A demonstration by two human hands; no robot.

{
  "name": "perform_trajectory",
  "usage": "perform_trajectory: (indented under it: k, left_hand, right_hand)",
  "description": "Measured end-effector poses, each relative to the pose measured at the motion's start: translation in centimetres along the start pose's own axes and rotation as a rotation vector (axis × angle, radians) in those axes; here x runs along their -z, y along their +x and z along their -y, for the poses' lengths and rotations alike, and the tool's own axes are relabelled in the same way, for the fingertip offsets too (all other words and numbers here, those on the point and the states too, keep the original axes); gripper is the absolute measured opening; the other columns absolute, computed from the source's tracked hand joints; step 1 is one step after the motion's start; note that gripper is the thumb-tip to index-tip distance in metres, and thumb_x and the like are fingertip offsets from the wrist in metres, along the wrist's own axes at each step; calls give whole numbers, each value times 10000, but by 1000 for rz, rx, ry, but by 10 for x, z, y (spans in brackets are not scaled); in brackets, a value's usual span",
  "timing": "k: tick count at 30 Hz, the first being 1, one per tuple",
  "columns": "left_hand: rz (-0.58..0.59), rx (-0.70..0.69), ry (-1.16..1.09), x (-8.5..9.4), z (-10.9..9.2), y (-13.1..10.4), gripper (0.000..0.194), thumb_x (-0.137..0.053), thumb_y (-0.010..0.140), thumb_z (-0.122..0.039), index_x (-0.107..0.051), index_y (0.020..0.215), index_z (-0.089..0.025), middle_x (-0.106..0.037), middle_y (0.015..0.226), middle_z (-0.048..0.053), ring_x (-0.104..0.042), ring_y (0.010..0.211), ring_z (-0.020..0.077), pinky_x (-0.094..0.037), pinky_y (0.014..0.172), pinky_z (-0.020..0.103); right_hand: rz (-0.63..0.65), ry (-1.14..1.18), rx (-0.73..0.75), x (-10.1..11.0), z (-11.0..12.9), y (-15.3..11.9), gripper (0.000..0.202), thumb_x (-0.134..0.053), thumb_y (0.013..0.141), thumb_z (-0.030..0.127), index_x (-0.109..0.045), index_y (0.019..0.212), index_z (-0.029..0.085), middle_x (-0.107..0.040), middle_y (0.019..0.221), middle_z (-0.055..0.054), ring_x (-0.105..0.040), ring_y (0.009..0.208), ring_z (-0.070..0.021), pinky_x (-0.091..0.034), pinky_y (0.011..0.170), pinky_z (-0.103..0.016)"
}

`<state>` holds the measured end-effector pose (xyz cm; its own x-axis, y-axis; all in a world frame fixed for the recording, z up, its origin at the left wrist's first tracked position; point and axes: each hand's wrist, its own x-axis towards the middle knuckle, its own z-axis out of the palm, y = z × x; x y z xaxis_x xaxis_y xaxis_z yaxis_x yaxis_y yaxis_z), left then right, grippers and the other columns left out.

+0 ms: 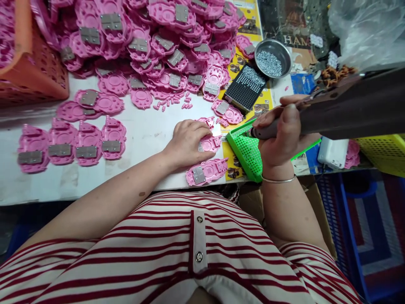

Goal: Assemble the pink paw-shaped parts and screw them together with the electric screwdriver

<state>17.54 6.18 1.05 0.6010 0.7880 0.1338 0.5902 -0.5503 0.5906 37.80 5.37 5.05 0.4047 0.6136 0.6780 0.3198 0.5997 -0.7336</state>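
Observation:
My right hand [283,131] is wrapped around a dark grey electric screwdriver [344,107]. Its tip points down into a green perforated tray [236,145] that holds small screws. My left hand [191,143] rests on the white tabletop, thumb and fingers curved around a pink plastic housing [212,144] with a metal plate; the palm hides part of it. Another pink housing [207,172] lies just below the thumb, and one more [207,121] shows partly past the fingertips.
Pink housings [114,80] are heaped at the back; several stand in a row [76,143] at left, beside an orange basket [44,76]. Small pink pieces [171,101] lie mid-table. A metal bowl of screws [271,63] and a black perforated tray [243,90] sit back right.

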Motion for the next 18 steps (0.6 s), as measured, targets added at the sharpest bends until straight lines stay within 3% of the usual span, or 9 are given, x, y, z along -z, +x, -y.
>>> perform_trajectory:
  k: [6,13,18]
  left_hand:
    - [85,-55,-4,8,5,3,462,-757,709,-460,-644,1103,-245,-651,1238,47,-505,1162,300,-349,1029,449]
    - [80,-80,-23,9,4,1,518,-741,745,-457,-620,1202,-246,-626,1308,54,-497,1192,292,-334,1041,443]
    - [105,-78,-28,11,4,3,522,-714,764,-482,-637,1208,-220,-636,1302,57,-490,1200,303,-330,1048,458]
  right_hand:
    - [-62,163,49,-32,30,14,229,-543,914,496,-613,876,281,-407,513,72,-437,388,-78,-388,414,-245]
    - [24,73,-174,-69,14,4,538,-572,738,796,-589,861,273,-493,546,53,-470,396,-103,-429,394,-294]
    - [21,99,-153,-76,8,1,514,-614,731,761,-603,827,257,-441,492,69,-453,367,-88,-393,351,-263]
